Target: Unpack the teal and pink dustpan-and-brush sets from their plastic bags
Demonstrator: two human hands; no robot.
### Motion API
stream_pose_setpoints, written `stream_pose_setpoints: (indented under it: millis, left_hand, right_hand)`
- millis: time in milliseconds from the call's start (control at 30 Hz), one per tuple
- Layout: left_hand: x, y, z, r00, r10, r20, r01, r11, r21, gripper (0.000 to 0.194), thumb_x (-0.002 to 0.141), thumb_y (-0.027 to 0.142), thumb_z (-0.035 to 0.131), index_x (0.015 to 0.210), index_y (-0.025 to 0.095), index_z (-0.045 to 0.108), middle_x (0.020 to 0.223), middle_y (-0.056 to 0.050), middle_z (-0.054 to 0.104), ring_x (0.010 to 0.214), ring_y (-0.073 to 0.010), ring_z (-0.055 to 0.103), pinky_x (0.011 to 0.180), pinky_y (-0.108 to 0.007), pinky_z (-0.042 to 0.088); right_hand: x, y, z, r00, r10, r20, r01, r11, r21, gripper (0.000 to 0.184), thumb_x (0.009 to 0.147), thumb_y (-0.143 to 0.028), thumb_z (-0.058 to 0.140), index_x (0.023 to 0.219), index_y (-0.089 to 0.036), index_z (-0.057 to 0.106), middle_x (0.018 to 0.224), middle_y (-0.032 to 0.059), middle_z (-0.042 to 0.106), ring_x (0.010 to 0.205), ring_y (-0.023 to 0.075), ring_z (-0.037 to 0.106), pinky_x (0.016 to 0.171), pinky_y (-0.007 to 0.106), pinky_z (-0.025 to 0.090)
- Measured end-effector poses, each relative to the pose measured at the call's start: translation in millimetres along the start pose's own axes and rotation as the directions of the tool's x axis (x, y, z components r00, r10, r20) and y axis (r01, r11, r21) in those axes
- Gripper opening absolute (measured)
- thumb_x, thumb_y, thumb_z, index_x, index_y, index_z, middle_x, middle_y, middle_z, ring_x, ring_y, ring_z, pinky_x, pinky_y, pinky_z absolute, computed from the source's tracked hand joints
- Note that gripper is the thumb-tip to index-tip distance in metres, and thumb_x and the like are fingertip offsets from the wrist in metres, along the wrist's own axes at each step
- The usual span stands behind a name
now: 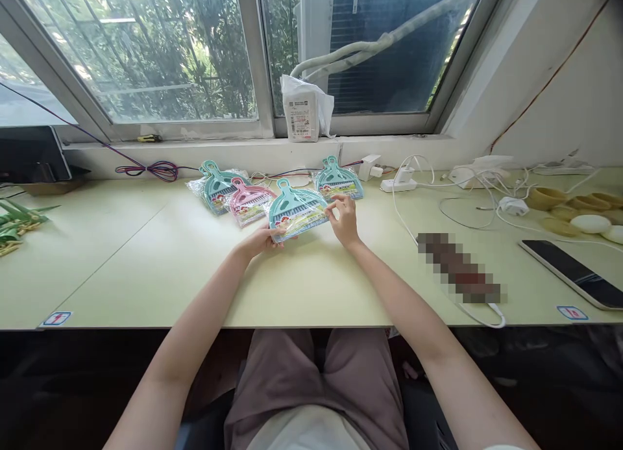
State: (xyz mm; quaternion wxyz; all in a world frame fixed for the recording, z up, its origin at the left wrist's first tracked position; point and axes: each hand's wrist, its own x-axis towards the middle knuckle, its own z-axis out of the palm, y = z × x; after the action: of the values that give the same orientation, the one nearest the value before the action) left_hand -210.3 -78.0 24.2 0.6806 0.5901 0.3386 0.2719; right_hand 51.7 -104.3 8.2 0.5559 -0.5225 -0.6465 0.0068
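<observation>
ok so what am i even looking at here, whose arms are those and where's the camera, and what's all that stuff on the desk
There is no machine here. The camera sits on a person's head and looks down, so the two bare arms are that person's own. Both hands hold one packaged teal mini dustpan set: the left hand grips its near corner, the right hand pinches its right edge. Behind it on the pale green desk lie a pink set and two more teal sets. To the right are white chargers and cables, a dark tablet and some round pale pieces. A white parcel stands on the window sill.
</observation>
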Motion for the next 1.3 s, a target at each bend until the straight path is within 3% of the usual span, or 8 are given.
stream_pose_setpoints:
  millis: [200,300,500,600,700,900,1133,1300]
  left_hand:
    - [-1.4,0.1,0.5,0.999,0.036,0.036,-0.038,0.998,0.049,0.052,0.078,0.032,0.072,0.124,0.013,0.054,0.105,-0.017,0.071,0.060,-0.0131,0.065,0.045,-0.019,0.040]
    - [-1.1,-1.7,3.9,0.998,0.054,0.016,-0.055,0.995,0.081,0.052,0.077,0.035,0.073,0.120,0.013,0.055,0.105,-0.017,0.071,0.059,-0.0124,0.064,0.045,-0.019,0.039]
    - [3.4,-7.0,15.4,0.996,0.056,-0.072,-0.048,0.993,0.112,0.054,0.073,0.036,0.077,0.116,0.013,0.057,0.101,-0.015,0.072,0.054,-0.0088,0.060,0.041,-0.017,0.034]
    - [4.3,-6.5,16.0,0.995,0.045,-0.085,-0.038,0.996,0.084,0.052,0.070,0.031,0.078,0.113,0.012,0.058,0.095,-0.014,0.073,0.051,-0.0081,0.057,0.042,-0.018,0.036]
    - [3.0,-4.8,14.3,0.996,0.046,-0.076,-0.043,0.998,0.052,0.051,0.068,0.028,0.079,0.113,0.012,0.058,0.093,-0.014,0.073,0.055,-0.0097,0.058,0.045,-0.020,0.041]
    - [1.5,-3.7,13.7,0.996,0.083,-0.032,-0.081,0.995,0.053,0.055,0.068,0.031,0.079,0.116,0.014,0.058,0.096,-0.012,0.072,0.054,-0.0071,0.054,0.046,-0.019,0.038]
    - [-2.5,1.6,9.5,0.994,0.104,0.015,-0.105,0.985,0.139,0.050,0.070,0.033,0.076,0.112,0.012,0.058,0.098,-0.013,0.071,0.051,-0.0063,0.051,0.046,-0.021,0.032]
    - [-3.7,4.5,8.0,0.991,0.131,0.019,-0.132,0.969,0.208,0.051,0.069,0.032,0.074,0.113,0.013,0.059,0.101,-0.014,0.072,0.054,-0.0090,0.056,0.045,-0.022,0.028]
  right_hand:
    - [-4.9,-7.6,6.5,0.981,0.193,0.012,-0.186,0.925,0.333,0.014,0.088,-0.038,0.053,0.083,-0.024,0.054,0.122,0.0088,0.053,0.107,0.0223,0.055,0.080,0.038,0.055]
    - [-6.4,-11.9,7.4,0.978,0.207,-0.015,-0.188,0.913,0.362,0.012,0.088,-0.036,0.052,0.083,-0.026,0.052,0.118,0.0068,0.057,0.110,0.0215,0.055,0.084,0.037,0.054]
    - [-3.5,-16.1,-5.5,0.991,0.090,-0.099,-0.073,0.983,0.166,0.015,0.092,-0.034,0.051,0.080,-0.025,0.052,0.129,0.0076,0.057,0.129,0.0256,0.047,0.108,0.048,0.038]
    - [-2.8,-17.0,-13.0,1.000,0.012,0.003,-0.012,0.988,0.157,0.015,0.091,-0.028,0.054,0.076,-0.026,0.052,0.112,0.0035,0.067,0.130,0.0243,0.048,0.117,0.055,0.019]
    - [-2.6,-18.3,-15.7,0.997,0.006,0.080,-0.023,0.975,0.219,0.015,0.091,-0.022,0.053,0.077,-0.027,0.053,0.089,0.0006,0.071,0.118,0.0226,0.059,0.118,0.056,0.016]
    - [0.2,-21.9,-13.9,1.000,-0.023,-0.019,0.026,0.989,0.147,0.011,0.093,-0.022,0.053,0.083,-0.027,0.054,0.080,-0.0011,0.073,0.110,0.0228,0.063,0.118,0.054,0.014]
    - [0.3,-12.2,-7.5,0.973,-0.213,-0.087,0.201,0.971,-0.130,0.019,0.099,-0.029,0.044,0.083,-0.024,0.054,0.088,0.0023,0.070,0.103,0.0212,0.063,0.109,0.048,0.032]
    - [-0.3,-10.2,-5.2,0.982,-0.112,-0.154,0.113,0.994,0.000,0.022,0.095,-0.038,0.050,0.084,-0.022,0.058,0.118,0.0127,0.057,0.117,0.0246,0.056,0.095,0.041,0.048]
